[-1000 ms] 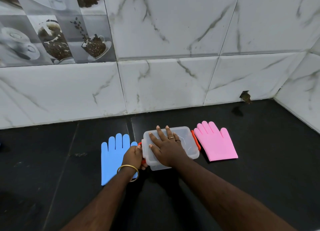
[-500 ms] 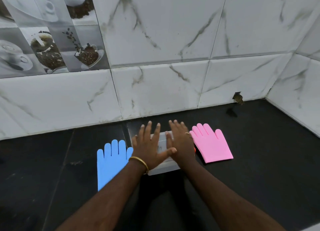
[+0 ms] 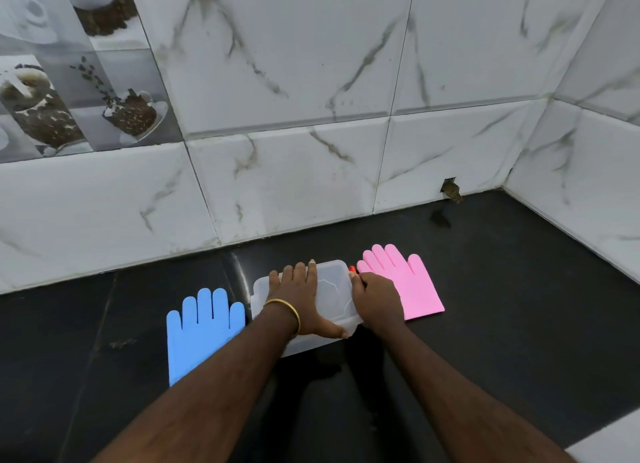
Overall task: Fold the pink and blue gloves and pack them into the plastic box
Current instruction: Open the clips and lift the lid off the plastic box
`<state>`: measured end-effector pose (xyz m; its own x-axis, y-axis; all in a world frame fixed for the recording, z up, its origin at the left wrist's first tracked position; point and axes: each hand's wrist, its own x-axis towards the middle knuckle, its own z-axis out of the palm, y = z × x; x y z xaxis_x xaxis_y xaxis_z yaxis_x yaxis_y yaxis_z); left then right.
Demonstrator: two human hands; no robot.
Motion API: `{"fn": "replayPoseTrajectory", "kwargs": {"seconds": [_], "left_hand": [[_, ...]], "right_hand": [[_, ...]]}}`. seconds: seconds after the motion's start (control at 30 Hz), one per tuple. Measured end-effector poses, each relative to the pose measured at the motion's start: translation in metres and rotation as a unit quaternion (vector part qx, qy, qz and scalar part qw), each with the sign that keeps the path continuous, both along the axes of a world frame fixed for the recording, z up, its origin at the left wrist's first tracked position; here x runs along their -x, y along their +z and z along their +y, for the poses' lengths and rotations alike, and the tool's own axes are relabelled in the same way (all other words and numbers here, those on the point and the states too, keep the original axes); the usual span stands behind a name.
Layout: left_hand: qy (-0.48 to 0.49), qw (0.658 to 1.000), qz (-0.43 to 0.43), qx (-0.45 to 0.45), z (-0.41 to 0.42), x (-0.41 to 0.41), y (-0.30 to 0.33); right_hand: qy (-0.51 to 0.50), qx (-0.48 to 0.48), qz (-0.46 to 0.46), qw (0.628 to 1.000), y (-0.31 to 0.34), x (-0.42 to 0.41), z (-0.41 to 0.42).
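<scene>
Lid still on the clear rectangular plastic box [image 3: 332,296]; judged step: unlatching. Box is pinned by the flat, open left hand [image 3: 301,299]; right hand [image 3: 375,299] is curled at the red side clip [image 3: 352,269], which should be flipped outward. Flat blue silicone glove [image 3: 201,331] lies just left, pink silicone glove [image 3: 412,286] just right, both unfolded.

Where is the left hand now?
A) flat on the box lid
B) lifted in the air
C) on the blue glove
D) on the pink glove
A: the left hand lies flat on the lid of the plastic box, between the two gloves.
</scene>
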<state>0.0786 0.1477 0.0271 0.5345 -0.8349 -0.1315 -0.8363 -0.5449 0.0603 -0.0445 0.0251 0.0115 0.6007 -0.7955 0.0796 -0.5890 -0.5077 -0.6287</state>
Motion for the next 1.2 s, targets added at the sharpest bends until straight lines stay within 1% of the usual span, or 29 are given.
{"fn": "replayPoseTrajectory", "kwargs": {"seconds": [0.27, 0.37, 0.43, 0.53, 0.6, 0.63, 0.67, 0.73, 0.8, 0.87, 0.9, 1.0, 1.1, 1.17, 1.2], "left_hand": [[0.004, 1.0, 0.001, -0.007, -0.002, 0.001, 0.002], [0.003, 1.0, 0.002, -0.007, -0.003, 0.002, 0.003], [0.003, 1.0, 0.0, -0.01, -0.003, 0.002, 0.003], [0.005, 1.0, 0.0, -0.012, -0.003, 0.001, 0.003], [0.007, 1.0, -0.001, -0.011, -0.003, 0.001, 0.003], [0.008, 1.0, -0.001, -0.011, -0.003, 0.001, 0.003], [0.008, 1.0, 0.001, -0.011, -0.002, 0.001, 0.003], [0.008, 1.0, 0.003, -0.012, -0.002, 0.001, 0.003], [0.005, 1.0, 0.005, -0.014, -0.001, 0.001, 0.005], [0.004, 1.0, 0.01, -0.016, -0.001, 0.002, 0.006], [0.004, 1.0, 0.012, -0.018, -0.002, 0.002, 0.007], [0.005, 1.0, 0.017, -0.02, -0.001, 0.002, 0.007], [0.008, 1.0, 0.026, -0.012, -0.001, 0.001, 0.007], [0.01, 0.999, 0.04, -0.02, 0.0, 0.0, 0.007], [0.011, 0.998, 0.054, -0.025, 0.002, 0.0, 0.008]], "right_hand": [[0.009, 0.044, 0.062, 0.997, 0.006, -0.005, -0.003], [0.006, 0.037, 0.06, 0.998, 0.004, -0.006, -0.006], [-0.005, 0.007, 0.04, 0.999, 0.001, -0.005, -0.008], [-0.017, -0.068, 0.002, 0.998, -0.002, -0.003, -0.012], [-0.033, -0.158, -0.035, 0.986, -0.004, -0.001, -0.016], [-0.048, -0.223, -0.061, 0.972, -0.005, -0.001, -0.016], [-0.062, -0.298, -0.089, 0.948, -0.006, 0.0, -0.016], [-0.073, -0.43, -0.121, 0.892, -0.008, 0.002, -0.016], [-0.065, -0.495, -0.132, 0.856, -0.015, 0.004, -0.018], [-0.059, -0.525, -0.147, 0.836, -0.02, 0.007, -0.018], [-0.058, -0.532, -0.146, 0.832, -0.024, 0.008, -0.018], [-0.07, -0.527, -0.123, 0.838, -0.031, 0.007, -0.016], [-0.078, -0.528, -0.125, 0.836, -0.027, 0.008, -0.017], [-0.089, -0.502, -0.111, 0.853, -0.019, 0.01, -0.018], [-0.096, -0.471, -0.105, 0.87, -0.014, 0.011, -0.017]]}}
